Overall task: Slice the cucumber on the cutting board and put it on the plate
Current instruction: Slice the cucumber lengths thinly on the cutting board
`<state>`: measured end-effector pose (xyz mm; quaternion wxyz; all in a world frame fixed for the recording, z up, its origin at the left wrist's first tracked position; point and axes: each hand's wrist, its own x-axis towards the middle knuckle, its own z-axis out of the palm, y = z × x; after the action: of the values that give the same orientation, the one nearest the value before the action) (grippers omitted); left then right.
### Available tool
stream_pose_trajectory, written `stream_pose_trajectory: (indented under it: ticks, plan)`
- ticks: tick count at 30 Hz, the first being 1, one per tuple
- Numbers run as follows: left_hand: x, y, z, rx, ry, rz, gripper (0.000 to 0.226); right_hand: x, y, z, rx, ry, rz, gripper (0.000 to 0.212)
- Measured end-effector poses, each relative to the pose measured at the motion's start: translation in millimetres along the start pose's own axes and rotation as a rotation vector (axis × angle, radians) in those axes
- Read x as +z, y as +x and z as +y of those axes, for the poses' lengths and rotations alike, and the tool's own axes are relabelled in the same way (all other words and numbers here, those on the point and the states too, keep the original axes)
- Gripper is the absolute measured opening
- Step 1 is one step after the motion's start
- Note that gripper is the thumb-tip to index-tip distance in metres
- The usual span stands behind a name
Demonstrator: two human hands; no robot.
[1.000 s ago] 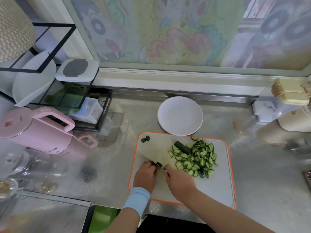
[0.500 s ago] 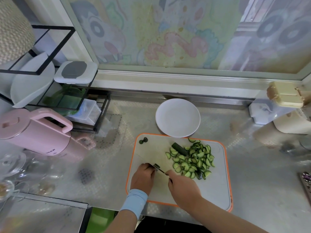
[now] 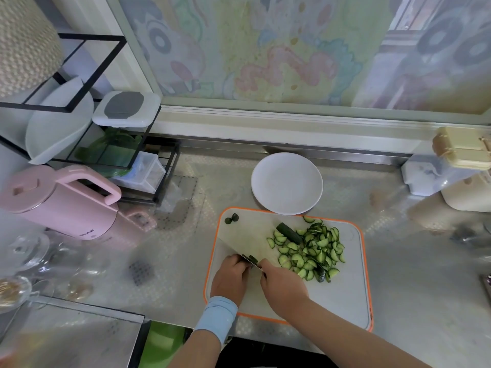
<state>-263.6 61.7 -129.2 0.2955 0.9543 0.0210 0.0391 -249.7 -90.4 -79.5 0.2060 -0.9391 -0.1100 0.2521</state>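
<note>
Your left hand (image 3: 230, 279), wristband (image 3: 216, 316) on, sits on the cutting board (image 3: 345, 296) at its near-left, fingers curled down onto a small dark cucumber piece (image 3: 250, 259) (mostly hidden). Right beside it, your right hand (image 3: 283, 286) is wrapped tight round the knife (image 3: 247, 241), its broad blade angling across the board's left half. Further right, cut slices (image 3: 310, 252) heap on the board. The white plate (image 3: 287, 183) waits just beyond the board's far edge.

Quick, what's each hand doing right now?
Left hand: closed on the last cucumber piece on the cutting board.
Right hand: closed on the knife.
</note>
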Motion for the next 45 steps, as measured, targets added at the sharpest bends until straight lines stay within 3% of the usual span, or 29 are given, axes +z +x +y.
stream_pose_trajectory:
  ticks: [5,11,15,23,45]
  plan:
    - [0,1,-1,-0.048,-0.005,-0.037,0.012,-1,-6,3,-0.020,-0.012,0.007,0.025]
    - [-3,1,3,0.000,0.031,0.013,0.022,-5,-27,14,-0.024,-0.011,0.019,0.025]
    - [-1,2,2,-0.011,0.025,0.012,0.011,-7,-30,17,-0.020,-0.011,0.020,0.025]
    - [4,1,-2,-0.010,0.011,0.014,0.010,1,-10,11,0.001,-0.003,-0.004,0.017]
    - [0,0,5,-0.050,0.036,0.019,0.021,-6,-25,16,-0.033,-0.022,0.010,0.015]
